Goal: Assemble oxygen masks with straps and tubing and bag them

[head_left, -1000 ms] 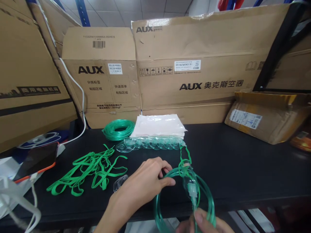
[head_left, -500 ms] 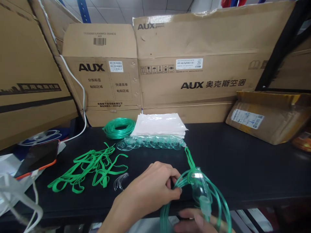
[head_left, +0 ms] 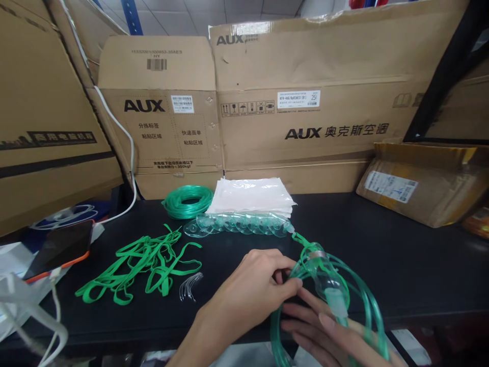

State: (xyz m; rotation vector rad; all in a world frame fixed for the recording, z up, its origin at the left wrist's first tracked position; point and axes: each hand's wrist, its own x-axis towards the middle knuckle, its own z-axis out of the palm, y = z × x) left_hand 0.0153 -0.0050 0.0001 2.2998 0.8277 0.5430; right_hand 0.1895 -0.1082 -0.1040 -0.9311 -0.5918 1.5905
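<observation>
A coil of clear green tubing hangs over the front edge of the table, attached to a see-through oxygen mask with a pale connector and a green elastic strap. My left hand is closed, pinching the left side of the coil between thumb and fingers. My right hand lies beneath the mask, its fingers stretched along the coil and its thumb beside the tube under the connector. Part of that grip is hidden by the tubing.
Loose green elastic straps and thin metal strips lie to the left. Behind are a row of clear masks, white plastic bags and another green tubing coil. Cardboard boxes wall the back; a phone is at left.
Both hands, the mask and the coil have shifted right. The right hand has come up closer to the left hand, and the mask leans over more.
</observation>
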